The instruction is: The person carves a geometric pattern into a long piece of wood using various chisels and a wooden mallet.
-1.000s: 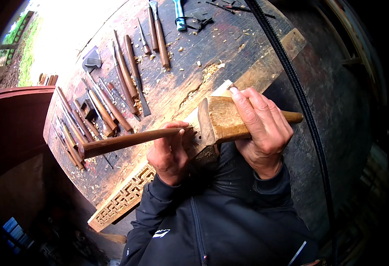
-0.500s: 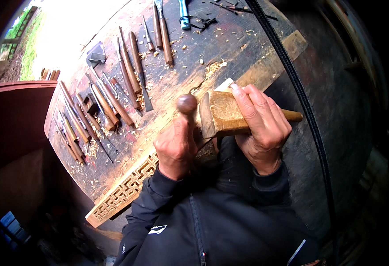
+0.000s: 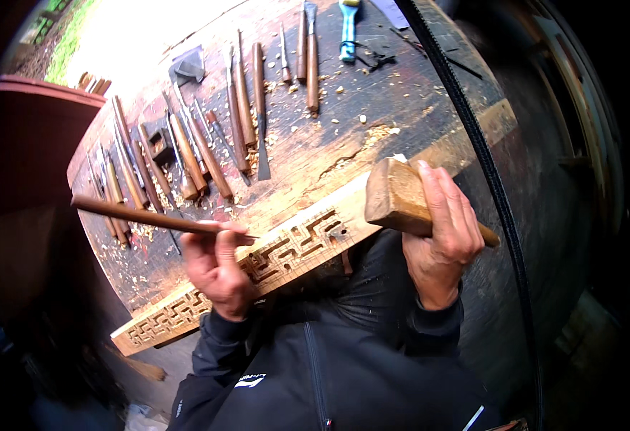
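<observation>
My left hand (image 3: 218, 269) is pinched around a wooden-handled chisel (image 3: 135, 214), over the middle of a long carved board (image 3: 361, 221). The handle slants out to the left, nearly level, and the thin blade end points right above the cut pattern. Whether the blade touches the wood I cannot tell. The board is pale, with a band of angular, maze-like recesses along it. My right hand (image 3: 440, 237) grips a blocky wooden mallet (image 3: 397, 195) over the board's right part. The mallet's thin handle sticks out at the right beneath my fingers.
Several wooden-handled chisels (image 3: 211, 169) lie in a fan on the dark worktable (image 3: 415, 82), among wood shavings (image 3: 381, 134). A blue-handled brush (image 3: 348, 32) and a small dark square block (image 3: 160, 146) are there too. A black braided cord (image 3: 473, 133) hangs across the right side.
My left hand has moved left and tipped the chisel from upright to nearly level, uncovering the carved pattern. The mallet sits slightly lower and farther right. The whole view has shifted.
</observation>
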The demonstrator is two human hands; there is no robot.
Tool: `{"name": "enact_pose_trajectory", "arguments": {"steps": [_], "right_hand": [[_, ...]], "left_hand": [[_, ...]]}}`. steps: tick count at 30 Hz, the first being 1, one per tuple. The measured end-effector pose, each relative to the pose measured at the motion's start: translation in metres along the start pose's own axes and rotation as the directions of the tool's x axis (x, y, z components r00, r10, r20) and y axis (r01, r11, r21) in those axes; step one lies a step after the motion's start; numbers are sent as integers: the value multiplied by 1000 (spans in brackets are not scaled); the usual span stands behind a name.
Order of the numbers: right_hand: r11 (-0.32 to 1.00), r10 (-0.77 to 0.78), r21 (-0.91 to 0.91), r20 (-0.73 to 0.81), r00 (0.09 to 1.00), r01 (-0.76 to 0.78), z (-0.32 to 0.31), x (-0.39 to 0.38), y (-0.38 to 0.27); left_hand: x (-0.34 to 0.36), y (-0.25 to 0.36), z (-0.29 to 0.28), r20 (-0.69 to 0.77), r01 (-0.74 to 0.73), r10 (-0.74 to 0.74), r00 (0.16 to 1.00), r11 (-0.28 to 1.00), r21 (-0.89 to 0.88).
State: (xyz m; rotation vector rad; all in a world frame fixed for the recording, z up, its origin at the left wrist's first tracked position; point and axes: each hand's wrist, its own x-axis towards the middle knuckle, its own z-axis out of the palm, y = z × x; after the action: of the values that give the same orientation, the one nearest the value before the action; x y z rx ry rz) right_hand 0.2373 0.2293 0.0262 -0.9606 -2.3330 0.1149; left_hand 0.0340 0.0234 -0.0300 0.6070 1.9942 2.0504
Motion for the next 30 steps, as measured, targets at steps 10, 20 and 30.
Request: {"name": "enact_pose_trajectory", "arguments": {"steps": [10,20,30], "right_hand": [[998,30,-56,144,989,-22,6,7,-8],[997,57,-67,200,978,-45,6,9,-8],[995,83,-60,156,984,-74,4,8,-12]], "left_hand": [[5,-10,-25,-43,162,-167,985,981,-104],[2,-8,-19,-10,177,-178,984,983,-48],[7,11,-21,22,228,-232,972,967,110]]}}
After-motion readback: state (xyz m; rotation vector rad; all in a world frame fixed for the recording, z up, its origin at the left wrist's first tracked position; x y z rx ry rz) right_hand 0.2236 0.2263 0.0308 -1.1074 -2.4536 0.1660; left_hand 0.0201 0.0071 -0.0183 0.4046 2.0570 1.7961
